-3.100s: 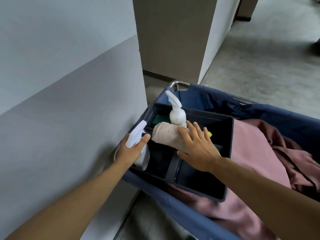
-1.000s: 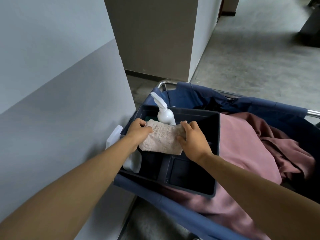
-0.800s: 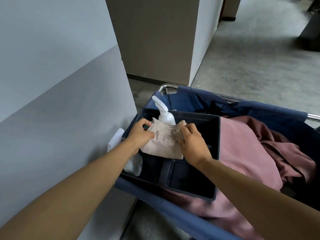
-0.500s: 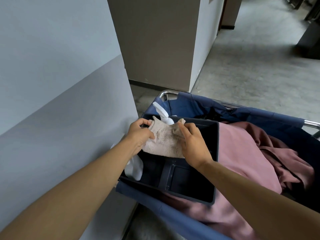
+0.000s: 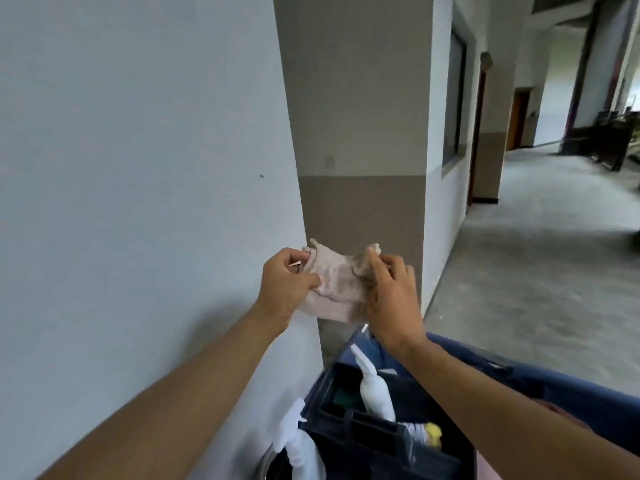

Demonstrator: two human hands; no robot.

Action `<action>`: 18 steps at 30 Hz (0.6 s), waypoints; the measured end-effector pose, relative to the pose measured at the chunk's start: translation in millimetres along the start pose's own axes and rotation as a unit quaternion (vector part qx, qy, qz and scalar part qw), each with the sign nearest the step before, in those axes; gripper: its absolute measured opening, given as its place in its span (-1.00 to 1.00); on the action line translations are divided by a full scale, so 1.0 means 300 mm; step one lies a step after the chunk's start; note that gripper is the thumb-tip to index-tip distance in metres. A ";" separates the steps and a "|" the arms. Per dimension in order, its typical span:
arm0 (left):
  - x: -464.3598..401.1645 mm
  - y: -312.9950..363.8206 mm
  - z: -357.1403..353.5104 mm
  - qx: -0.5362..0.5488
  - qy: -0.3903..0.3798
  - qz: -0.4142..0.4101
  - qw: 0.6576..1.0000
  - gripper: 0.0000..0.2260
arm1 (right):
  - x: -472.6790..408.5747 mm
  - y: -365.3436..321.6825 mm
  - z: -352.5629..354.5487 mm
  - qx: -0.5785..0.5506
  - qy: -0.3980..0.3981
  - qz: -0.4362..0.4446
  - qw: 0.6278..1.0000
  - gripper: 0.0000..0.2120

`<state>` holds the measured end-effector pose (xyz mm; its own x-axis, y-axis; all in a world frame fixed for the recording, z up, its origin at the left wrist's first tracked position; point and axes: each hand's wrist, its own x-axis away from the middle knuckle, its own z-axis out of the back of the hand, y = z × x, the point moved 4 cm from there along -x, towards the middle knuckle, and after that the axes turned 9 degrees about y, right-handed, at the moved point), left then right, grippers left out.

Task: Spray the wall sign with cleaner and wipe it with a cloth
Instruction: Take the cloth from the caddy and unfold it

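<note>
Head view: left hand and right hand each pinch the soiled cloth by its upper corners, raised above cart caddy; spray bottle stands inside

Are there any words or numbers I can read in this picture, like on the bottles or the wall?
No readable text anywhere.
Spray bottle in the dark caddy: plain white, no label visible.
Second spray bottle hanging on the caddy's outer side: no label visible.
Cloth held by the left hand and right hand: only dirty smudges, no print.
Wall: bare, no sign in view.
</note>
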<state>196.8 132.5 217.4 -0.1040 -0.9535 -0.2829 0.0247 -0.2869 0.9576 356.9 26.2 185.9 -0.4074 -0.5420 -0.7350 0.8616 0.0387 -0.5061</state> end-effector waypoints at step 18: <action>0.136 0.545 0.434 -0.234 0.119 0.000 0.965 -0.12 | -0.337 -0.741 0.209 -0.143 0.023 0.405 0.903 -0.36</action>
<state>67.0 58.8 369.3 0.1252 -0.9322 -0.3395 0.4771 -0.2435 0.8445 225.7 19.7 401.0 0.3024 -0.2032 -0.9313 0.7719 0.6254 0.1142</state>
